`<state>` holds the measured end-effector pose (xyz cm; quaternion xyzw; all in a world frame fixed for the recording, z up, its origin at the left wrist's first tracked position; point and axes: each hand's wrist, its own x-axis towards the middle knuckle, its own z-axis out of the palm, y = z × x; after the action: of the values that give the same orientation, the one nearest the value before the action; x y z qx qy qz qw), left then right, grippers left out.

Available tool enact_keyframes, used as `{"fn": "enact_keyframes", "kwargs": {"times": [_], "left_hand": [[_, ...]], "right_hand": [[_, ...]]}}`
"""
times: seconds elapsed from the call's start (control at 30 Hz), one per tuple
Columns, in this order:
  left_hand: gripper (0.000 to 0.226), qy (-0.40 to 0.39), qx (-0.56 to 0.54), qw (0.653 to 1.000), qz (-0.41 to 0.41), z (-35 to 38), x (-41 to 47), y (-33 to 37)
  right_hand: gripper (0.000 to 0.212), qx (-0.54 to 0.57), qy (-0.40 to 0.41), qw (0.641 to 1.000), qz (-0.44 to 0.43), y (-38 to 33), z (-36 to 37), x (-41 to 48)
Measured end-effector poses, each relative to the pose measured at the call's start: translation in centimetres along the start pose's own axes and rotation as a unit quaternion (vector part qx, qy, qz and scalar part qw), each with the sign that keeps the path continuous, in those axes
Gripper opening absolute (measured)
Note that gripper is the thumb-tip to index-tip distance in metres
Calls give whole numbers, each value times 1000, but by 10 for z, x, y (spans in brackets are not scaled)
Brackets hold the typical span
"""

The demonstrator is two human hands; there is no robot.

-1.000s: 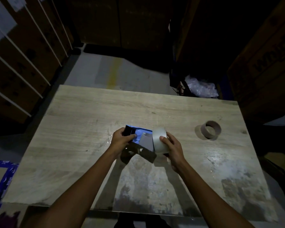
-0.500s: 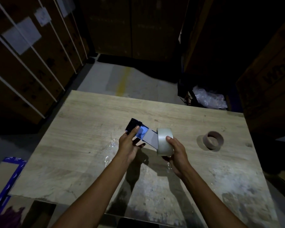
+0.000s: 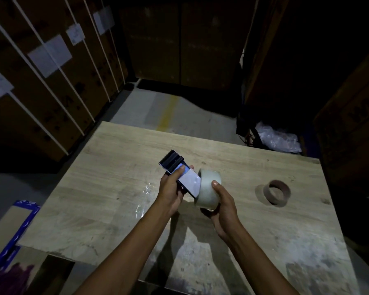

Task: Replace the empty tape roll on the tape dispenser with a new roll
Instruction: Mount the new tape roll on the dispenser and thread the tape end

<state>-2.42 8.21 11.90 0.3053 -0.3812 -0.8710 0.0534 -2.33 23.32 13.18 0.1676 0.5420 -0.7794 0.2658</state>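
Observation:
My left hand [image 3: 170, 192] grips the blue and black tape dispenser [image 3: 175, 167] above the wooden table [image 3: 107, 188], thumb pressed on its top plate. Its black front end points away to the upper left. A new whitish tape roll [image 3: 209, 188] sits at the dispenser's rear end, held by my right hand [image 3: 222, 209] from below and the side, thumb on its rim. A pale strip [image 3: 190, 180] lies between the roll and the dispenser body. The empty brown cardboard core [image 3: 277, 192] stands on the table to the right, apart from both hands.
Scraps of clear film [image 3: 146, 188] lie on the table left of my forearm. Strapped cardboard boxes [image 3: 41, 81] stand at the left, more boxes at the right. A crumpled plastic bag [image 3: 279, 139] lies beyond the far table edge. A blue-edged flat carton [image 3: 11, 231] is at lower left.
Both hands have lifted the dispenser and roll slightly up and away from me. The dispenser's black front end now points farther to the upper left. The empty core has not moved.

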Motion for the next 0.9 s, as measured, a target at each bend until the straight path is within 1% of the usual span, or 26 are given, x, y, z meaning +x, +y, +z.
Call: {"fn": "enact_keyframes", "kwargs": {"times": [0.07, 0.2, 0.33, 0.4, 0.43, 0.53, 0.7, 0.73, 0.8, 0.9], "left_hand": [[29, 14, 22, 1000, -1, 1, 0, 4], [24, 41, 44, 998, -11, 4, 0, 12], [18, 92, 41, 995, -21, 1, 2, 14], [13, 104, 33, 994, -22, -1, 2, 14], [9, 101, 28, 994, -25, -2, 1, 15], [10, 69, -5, 997, -32, -1, -4, 17], [30, 45, -22, 996, -72, 0, -10, 15], [29, 35, -20, 996, -80, 0, -11, 14], [19, 17, -15, 996, -88, 0, -14, 16], [18, -25, -8, 996, -89, 0, -14, 22]], "right_hand": [[29, 1, 0, 1000, 5, -2, -2, 0], [48, -13, 5, 1000, 6, -8, 0, -5], [49, 2, 9, 1000, -3, -15, 5, -9], [51, 13, 11, 1000, -6, -18, 6, -10], [51, 12, 12, 1000, -9, -18, 7, -11], [53, -13, 2, 1000, -28, -18, 10, -14], [62, -76, -14, 991, -111, -20, 18, -17], [63, -94, -16, 987, -128, -21, 20, -17], [66, -131, -11, 979, -155, -22, 26, -17], [87, -191, 17, 964, -183, -24, 34, -21]]}}
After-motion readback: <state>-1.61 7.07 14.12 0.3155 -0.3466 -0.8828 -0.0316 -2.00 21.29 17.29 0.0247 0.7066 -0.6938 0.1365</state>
